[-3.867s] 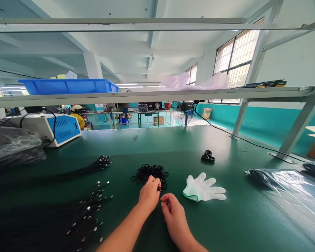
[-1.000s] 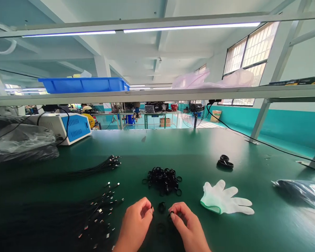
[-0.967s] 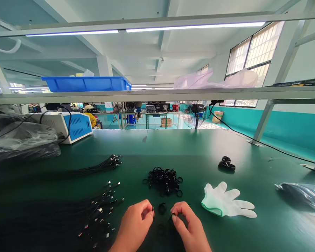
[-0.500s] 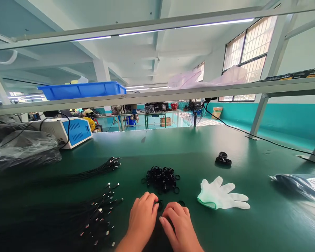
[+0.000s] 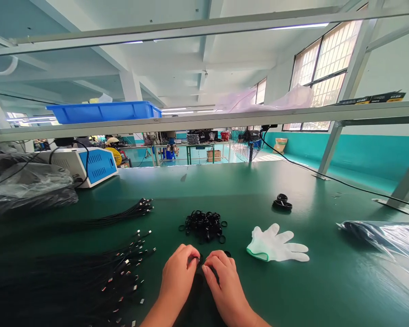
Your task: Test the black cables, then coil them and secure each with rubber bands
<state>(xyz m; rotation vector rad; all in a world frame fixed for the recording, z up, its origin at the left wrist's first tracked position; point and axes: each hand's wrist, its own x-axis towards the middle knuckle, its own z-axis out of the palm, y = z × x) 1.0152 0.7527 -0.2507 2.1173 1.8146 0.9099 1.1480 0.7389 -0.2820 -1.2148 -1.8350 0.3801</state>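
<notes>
Far left, black cables (image 5: 127,262) are laid out, untouched. Left hand (image 5: 177,274) curled, fingertips at a loose ring (image 5: 200,260); whether it is gripped cannot be told. Beyond, most rings are left heaped in a pile (image 5: 204,225); few are set apart. Right hand (image 5: 224,281) curled, any grip hidden; second ring (image 5: 227,254) partly covered behind. White glove (image 5: 276,245) left unworn.

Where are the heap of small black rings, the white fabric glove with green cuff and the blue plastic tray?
Heap of small black rings (image 5: 205,225), head view: middle of the heap.
White fabric glove with green cuff (image 5: 270,245), head view: broad middle.
Blue plastic tray (image 5: 104,113), head view: outer side wall.
</notes>
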